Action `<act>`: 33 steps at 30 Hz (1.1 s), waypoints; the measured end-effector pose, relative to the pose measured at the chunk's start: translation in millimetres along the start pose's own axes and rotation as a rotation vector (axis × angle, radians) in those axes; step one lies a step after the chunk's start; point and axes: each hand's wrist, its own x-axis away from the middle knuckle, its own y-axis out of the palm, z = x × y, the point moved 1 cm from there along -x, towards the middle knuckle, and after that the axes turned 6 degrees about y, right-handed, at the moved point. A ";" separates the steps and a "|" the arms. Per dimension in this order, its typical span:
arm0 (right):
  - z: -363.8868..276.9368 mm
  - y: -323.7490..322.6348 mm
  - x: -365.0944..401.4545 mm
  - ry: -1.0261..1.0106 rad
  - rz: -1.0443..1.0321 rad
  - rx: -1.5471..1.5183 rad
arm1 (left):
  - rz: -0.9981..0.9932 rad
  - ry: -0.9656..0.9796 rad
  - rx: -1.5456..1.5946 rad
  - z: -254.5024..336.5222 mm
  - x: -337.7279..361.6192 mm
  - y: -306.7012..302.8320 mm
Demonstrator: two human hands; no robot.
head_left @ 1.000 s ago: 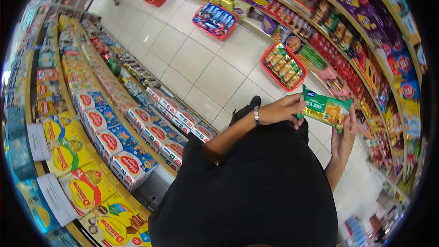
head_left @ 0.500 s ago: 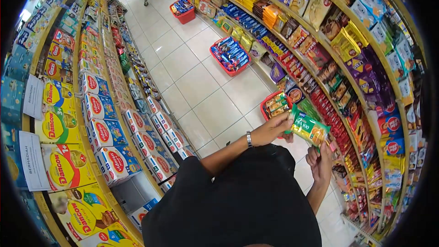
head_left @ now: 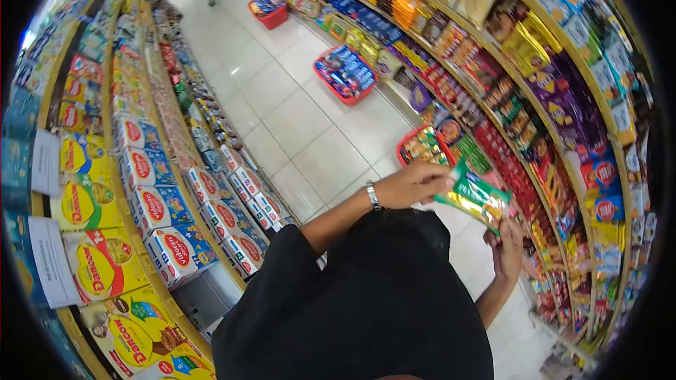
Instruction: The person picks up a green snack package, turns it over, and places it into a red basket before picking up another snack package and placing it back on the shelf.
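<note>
The left hand (head_left: 417, 183), a wristwatch (head_left: 372, 195) on its wrist, pinches the far left end of a green and yellow snack packet (head_left: 474, 198); the right hand (head_left: 508, 248) grips the near right end from below, fingers closed on it. Against the frame half a second before, the packet has swung flatter and shows less of its printed face, and the right hand sits lower. The packet is held in the air in front of the person's chest, its long axis running from far left down to near right. Just beyond it a red basket (head_left: 421, 146) of packets stands on the tiled floor (head_left: 303, 123) by the snack shelves (head_left: 563, 105) on the right. Yellow Dancow boxes (head_left: 105, 267) fill the left shelves.
</note>
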 end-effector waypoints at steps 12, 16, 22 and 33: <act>31.8 7.2 -13.8 -0.012 -0.141 -0.416 | -0.020 0.105 0.032 -18.7 14.7 -0.8; 20.6 18.7 -9.3 -0.098 -0.047 -0.275 | -0.039 0.008 0.097 -35.8 10.6 -5.8; 13.1 18.2 7.3 -0.178 0.213 -0.197 | 0.257 0.210 -0.187 -28.1 16.8 25.9; 3.2 18.5 37.6 -0.230 0.167 0.010 | 0.132 0.317 -0.374 -18.2 13.0 19.5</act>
